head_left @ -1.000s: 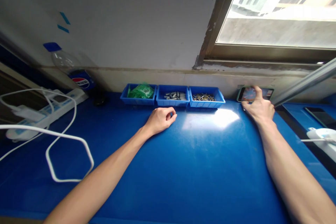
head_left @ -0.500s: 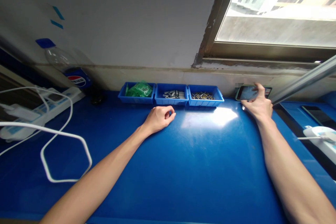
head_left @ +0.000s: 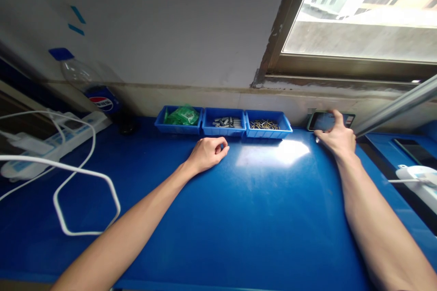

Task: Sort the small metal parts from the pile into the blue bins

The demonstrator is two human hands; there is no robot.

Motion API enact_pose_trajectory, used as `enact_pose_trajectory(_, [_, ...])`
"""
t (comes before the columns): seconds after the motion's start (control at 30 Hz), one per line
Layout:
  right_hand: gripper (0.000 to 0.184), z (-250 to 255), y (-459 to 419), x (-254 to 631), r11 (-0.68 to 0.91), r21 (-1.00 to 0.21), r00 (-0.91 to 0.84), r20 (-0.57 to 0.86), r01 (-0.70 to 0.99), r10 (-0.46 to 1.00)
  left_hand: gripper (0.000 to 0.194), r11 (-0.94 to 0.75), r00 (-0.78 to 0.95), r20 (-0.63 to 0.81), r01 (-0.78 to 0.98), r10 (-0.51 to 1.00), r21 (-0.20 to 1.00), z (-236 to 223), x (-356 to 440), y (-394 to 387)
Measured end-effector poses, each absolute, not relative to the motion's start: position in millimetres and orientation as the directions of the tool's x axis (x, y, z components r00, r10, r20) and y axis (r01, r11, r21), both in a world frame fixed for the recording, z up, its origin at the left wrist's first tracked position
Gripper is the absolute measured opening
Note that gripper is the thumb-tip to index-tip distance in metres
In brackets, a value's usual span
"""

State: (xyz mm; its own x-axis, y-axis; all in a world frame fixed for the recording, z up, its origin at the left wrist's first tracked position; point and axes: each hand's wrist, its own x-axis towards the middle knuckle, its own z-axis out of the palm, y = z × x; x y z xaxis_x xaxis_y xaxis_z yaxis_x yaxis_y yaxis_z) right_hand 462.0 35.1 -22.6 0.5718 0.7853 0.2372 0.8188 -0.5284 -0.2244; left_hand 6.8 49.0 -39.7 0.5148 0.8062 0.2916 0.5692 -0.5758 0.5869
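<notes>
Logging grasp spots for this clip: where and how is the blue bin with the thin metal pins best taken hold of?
I'd grip the blue bin by its right-end rim, coming from the right and above. That end stands free, while the left end sits up against the middle bin and the back faces the wall. Keep it level: it's open-topped, with loose pins inside.

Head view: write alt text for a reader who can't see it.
A right hand is at a phone propped against the wall; a left hand rests, fingers curled, near three blue bins on a blue table.
</notes>
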Motion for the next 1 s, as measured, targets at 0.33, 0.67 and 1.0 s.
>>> enact_pose_trajectory(0.33, [0.094,-21,30,458,-0.514,-0.299,0.585,0.240,0.804,0.775,0.015,-0.578,0.514,0.295,0.569,0.805,0.584,-40,7,49])
enact_pose_trajectory(0.67, [0.091,-29,33,465,-0.516,-0.294,0.588,0.273,0.804,0.761,0.014,-0.580,0.516,0.296,0.570,0.804,0.583,-41,7,49])
enact_pose_trajectory(1.0, [0.091,-34,36,469,-0.508,-0.265,0.571,0.311,0.820,0.760,0.015,-0.581,0.515,0.298,0.570,0.804,0.581,-41,7,49])
